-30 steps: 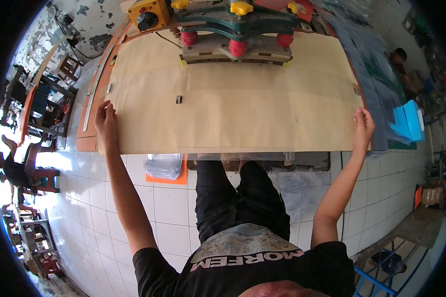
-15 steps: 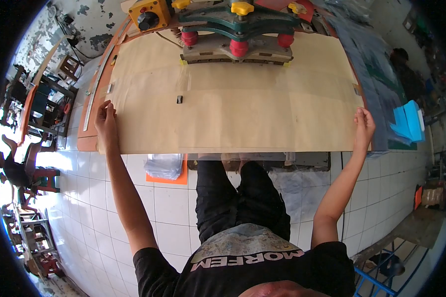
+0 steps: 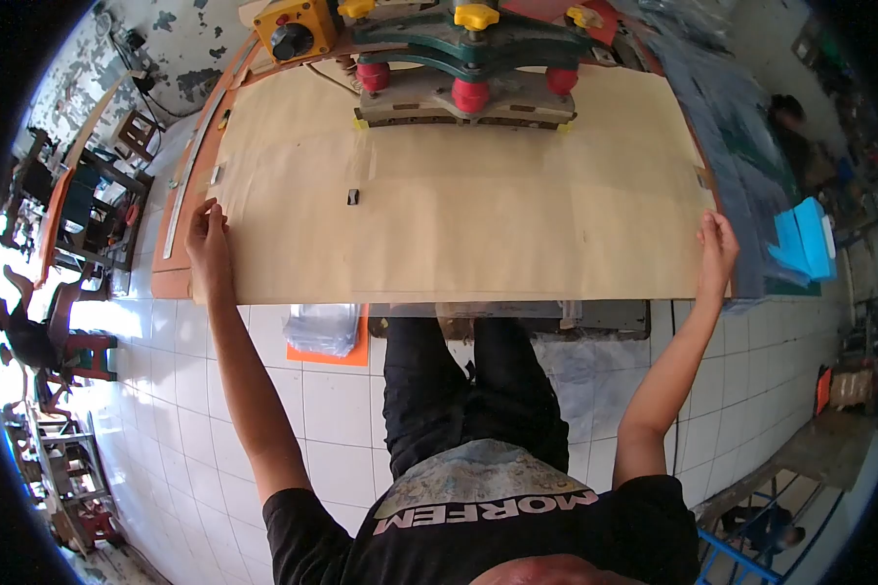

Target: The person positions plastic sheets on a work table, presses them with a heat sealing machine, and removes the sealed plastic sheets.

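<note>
Tan sheet point(image 3: 468, 234): flat on the orange-brown table point(image 3: 173, 284) in front of you, long axis left to right, one long edge facing your body. Your left hand point(image 3: 210, 242) is at its left edge, your right hand point(image 3: 717, 252) at its right; fingers of both curled, cannot tell whether either pinches the sheet. Farther in, left of centre, a small dark block point(image 3: 352, 197) sits on it. Beyond, the green-framed press head point(image 3: 434, 57), with round red cushions point(image 3: 469, 95), covers part of the sheet's far side. Sheet surface smooth, matt, faintly creased.
</note>
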The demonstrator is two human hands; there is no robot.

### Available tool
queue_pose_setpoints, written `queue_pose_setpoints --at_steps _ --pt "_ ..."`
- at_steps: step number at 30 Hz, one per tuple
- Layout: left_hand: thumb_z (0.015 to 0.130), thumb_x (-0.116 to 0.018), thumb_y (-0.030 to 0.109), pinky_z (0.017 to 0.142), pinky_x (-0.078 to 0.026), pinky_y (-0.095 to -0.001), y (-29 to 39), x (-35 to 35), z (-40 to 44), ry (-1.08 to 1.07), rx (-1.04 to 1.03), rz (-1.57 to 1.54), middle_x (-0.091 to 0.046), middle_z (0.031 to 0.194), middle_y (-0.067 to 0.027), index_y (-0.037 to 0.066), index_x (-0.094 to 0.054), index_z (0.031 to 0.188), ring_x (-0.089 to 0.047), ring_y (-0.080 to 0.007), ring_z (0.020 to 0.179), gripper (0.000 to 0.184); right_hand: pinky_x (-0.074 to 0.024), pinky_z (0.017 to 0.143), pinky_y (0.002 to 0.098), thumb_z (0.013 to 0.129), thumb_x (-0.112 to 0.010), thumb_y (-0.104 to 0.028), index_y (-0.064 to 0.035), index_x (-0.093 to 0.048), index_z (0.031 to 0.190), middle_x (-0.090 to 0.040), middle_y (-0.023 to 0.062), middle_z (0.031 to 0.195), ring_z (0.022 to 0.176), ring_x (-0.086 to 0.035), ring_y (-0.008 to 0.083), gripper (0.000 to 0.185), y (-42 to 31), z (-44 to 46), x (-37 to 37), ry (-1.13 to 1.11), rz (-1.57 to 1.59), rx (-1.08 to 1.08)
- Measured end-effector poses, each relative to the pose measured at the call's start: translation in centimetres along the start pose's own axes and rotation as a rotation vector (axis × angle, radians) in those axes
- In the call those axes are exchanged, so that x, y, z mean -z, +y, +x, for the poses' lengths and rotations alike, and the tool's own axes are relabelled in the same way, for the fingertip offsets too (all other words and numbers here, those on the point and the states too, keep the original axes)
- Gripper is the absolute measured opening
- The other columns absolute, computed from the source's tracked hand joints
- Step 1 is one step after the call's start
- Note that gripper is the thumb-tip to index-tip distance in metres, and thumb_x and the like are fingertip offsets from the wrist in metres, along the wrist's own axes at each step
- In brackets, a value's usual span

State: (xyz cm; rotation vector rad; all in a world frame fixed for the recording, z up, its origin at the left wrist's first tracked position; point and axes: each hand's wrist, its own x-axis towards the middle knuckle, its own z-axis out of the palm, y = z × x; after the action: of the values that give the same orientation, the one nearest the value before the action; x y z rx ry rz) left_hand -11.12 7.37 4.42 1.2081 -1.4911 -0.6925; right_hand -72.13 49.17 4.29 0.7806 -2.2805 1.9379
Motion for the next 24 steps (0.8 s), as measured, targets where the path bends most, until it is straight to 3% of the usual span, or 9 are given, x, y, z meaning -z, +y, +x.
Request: queue_pose_setpoints --at_steps 10,13,15,19,21,22,24 --pt "0.094 -0.058 0.022 0.066 -0.042 -0.0226 -0.4 -0.1 -0.4 -0.02 0.047 -0.106 -0.057 0.082 0.0002 0.002 -0.063 0.107 -0.05 -0.0075 0.074 0.024 -0.0479 0.073 0.0283 0.091 -0.064 -0.023 -0.004 -0.061 0.116 -0.061 0.0065 0.112 0.081 -0.056 0.0105 0.032 -0.3 0.6 -0.1 -0.163 -0.323 0.094" --pt "0.093 -0.058 0.021 0.066 -0.042 -0.0222 -0.1 0.1 -0.2 -0.035 0.025 -0.075 -0.057 0.082 0.0004 0.002 -0.064 0.106 -0.05 -0.0074 0.074 0.023 -0.0484 0.077 0.0293 0.09 -0.064 -0.022 -0.0039 -0.058 0.123 -0.059 0.0091 0.121 0.087 -0.06 0.0141 0.038 -1.3 1.9 -0.8 -0.159 -0.326 0.014" --pt "0.093 -0.059 0.02 0.066 -0.042 -0.0225 0.5 -0.2 -0.6 -0.003 0.067 -0.092 -0.057 0.081 0.0001 0.002 -0.065 0.105 -0.051 -0.0075 0.074 0.022 -0.0486 0.083 0.032 0.088 -0.064 -0.024 -0.0029 -0.054 0.127 -0.059 0.0144 0.123 0.098 -0.063 0.0223 0.045 -2.0 2.8 -1.3 -0.146 -0.364 -0.053" --pt "0.093 -0.06 0.02 0.067 -0.043 -0.0226 0.7 -0.1 -0.5 -0.008 0.07 -0.077 -0.058 0.08 -0.0002 0.002 -0.065 0.106 -0.051 -0.0074 0.074 0.023 -0.0487 0.086 0.0353 0.086 -0.064 -0.026 -0.0014 -0.055 0.126 -0.061 0.0205 0.118 0.107 -0.061 0.0298 0.048 1.4 7.3 -1.9 -0.215 -0.645 -0.011" --pt "0.093 -0.059 0.019 0.068 -0.044 -0.023 0.5 -0.1 -0.5 -0.005 0.062 -0.092 -0.059 0.081 -0.0008 0.001 -0.065 0.106 -0.052 -0.0077 0.074 0.023 -0.0495 0.084 0.038 0.085 -0.064 -0.029 0.0005 -0.06 0.117 -0.065 0.0229 0.107 0.101 -0.063 0.033 0.044 1.3 7.8 -2.6 -0.144 -0.925 0.098" --pt "0.093 -0.059 0.019 0.068 -0.044 -0.023 0.4 -0.1 -0.4 0.004 0.067 -0.094 -0.059 0.081 -0.0008 0.001 -0.065 0.106 -0.052 -0.0077 0.074 0.023 -0.0495 0.084 0.038 0.085 -0.064 -0.029 0.0005 -0.06 0.117 -0.065 0.0229 0.107 0.101 -0.063 0.033 0.044 1.0 8.1 -2.9 -0.149 -0.925 0.108" --pt "0.093 -0.058 0.019 0.07 -0.044 -0.0229 0.3 0.0 -0.3 -0.018 0.08 -0.082 -0.06 0.082 -0.0013 0.001 -0.065 0.106 -0.053 -0.0079 0.076 0.022 -0.0506 0.077 0.0359 0.082 -0.07 -0.028 0.0007 -0.062 0.113 -0.067 0.0163 0.099 0.09 -0.066 0.0245 0.043 0.2 8.3 -3.4 -0.168 -0.99 0.015"
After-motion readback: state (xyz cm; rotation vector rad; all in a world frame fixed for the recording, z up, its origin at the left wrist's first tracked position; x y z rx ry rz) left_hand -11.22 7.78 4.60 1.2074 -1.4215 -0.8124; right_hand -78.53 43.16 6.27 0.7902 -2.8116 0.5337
